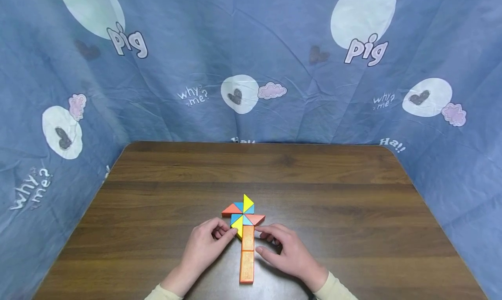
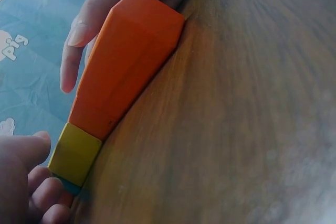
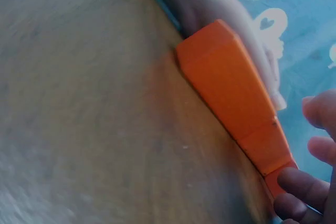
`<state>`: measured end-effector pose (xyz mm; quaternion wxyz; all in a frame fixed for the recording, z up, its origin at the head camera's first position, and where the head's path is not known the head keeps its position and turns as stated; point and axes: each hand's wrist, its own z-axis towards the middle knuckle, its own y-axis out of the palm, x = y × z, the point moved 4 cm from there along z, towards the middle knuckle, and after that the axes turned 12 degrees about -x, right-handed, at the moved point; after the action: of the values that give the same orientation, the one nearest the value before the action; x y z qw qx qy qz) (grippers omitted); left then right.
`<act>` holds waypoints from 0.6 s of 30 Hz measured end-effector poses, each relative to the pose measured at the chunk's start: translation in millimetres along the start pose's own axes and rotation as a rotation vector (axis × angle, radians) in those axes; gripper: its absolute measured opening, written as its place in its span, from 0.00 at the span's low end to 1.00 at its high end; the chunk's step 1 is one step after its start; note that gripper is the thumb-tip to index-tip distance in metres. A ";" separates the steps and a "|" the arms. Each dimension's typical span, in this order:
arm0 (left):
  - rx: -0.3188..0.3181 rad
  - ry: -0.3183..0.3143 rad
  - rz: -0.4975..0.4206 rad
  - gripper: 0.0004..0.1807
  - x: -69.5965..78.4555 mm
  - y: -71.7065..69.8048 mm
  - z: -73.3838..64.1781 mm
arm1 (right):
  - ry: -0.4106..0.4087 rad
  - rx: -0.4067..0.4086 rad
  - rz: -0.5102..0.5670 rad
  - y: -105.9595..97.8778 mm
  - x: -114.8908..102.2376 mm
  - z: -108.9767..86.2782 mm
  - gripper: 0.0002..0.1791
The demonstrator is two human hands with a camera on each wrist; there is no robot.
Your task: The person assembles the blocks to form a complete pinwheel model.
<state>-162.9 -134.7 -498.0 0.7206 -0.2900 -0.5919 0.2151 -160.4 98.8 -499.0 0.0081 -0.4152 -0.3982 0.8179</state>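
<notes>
Flat on the table lies a pinwheel figure of yellow triangle blocks (image 1: 248,203), blue triangle blocks (image 1: 237,218) and red triangle blocks (image 1: 255,219). Two orange rectangular blocks (image 1: 247,265) run end to end below it like a handle. My left hand (image 1: 205,241) is at the lower yellow triangle block (image 1: 238,224), its thumb tip over that block's edge and its other fingers bent beside it. On the other side, my right hand (image 1: 288,250) has its loosely bent index fingertip right at the upper orange block (image 1: 248,237), thumb beside the handle.
The brown wooden table (image 1: 333,195) spreads around the figure. Behind it and at both sides hangs a blue printed cloth (image 1: 298,117). Pale sleeves (image 1: 333,288) reach in from the near edge.
</notes>
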 end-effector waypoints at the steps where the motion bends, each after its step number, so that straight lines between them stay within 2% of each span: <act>1: 0.003 -0.001 -0.004 0.12 -0.3 -0.4 0.4 | 0.001 0.000 -0.001 -0.3 0.7 0.4 0.20; 10: 0.010 0.003 -0.028 0.13 -3.5 -0.4 6.6 | 0.047 -0.014 -0.008 -0.3 8.1 2.2 0.20; 15: -0.007 -0.028 -0.036 0.13 -5.6 2.0 2.7 | 0.053 -0.010 0.019 3.6 8.5 -2.5 0.20; 18: -0.034 -0.061 -0.103 0.13 -7.8 0.6 2.5 | 0.056 0.008 0.086 2.6 7.4 -4.5 0.19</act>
<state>-167.0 -138.9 -503.8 0.7072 -0.2648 -0.6313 0.1765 -161.3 102.5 -507.3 -0.0144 -0.4547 -0.3764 0.8071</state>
